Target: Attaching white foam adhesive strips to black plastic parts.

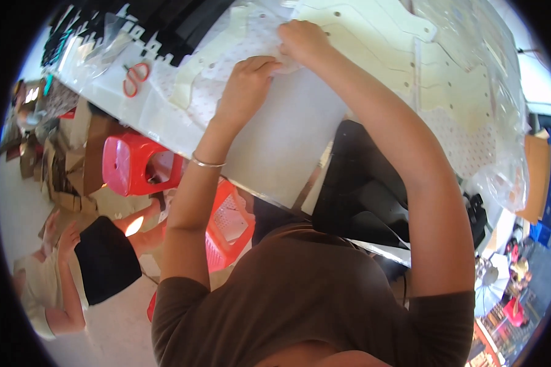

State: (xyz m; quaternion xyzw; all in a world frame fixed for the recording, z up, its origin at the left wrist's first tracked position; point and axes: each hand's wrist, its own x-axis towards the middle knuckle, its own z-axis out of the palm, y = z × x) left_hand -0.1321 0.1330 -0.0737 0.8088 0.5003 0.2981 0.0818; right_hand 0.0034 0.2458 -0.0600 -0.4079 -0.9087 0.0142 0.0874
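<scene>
Both my hands are over the far part of the white table. Fingers of my left hand are closed in a pinch at the near edge of a thin pale sheet with small dots. Farther away and to the right, my right hand is curled with its fingers closed on the same sheet; its fingertips are partly hidden. Flat cream-coloured pieces with holes lie around and beyond my hands. Some of these pieces rest on more dotted sheeting to the right.
Red-handled scissors and black strips lie at the table's left. Black sheet pieces sit near my right arm; clear plastic film covers the right edge. A red stool and red basket stand below. Another person is at left.
</scene>
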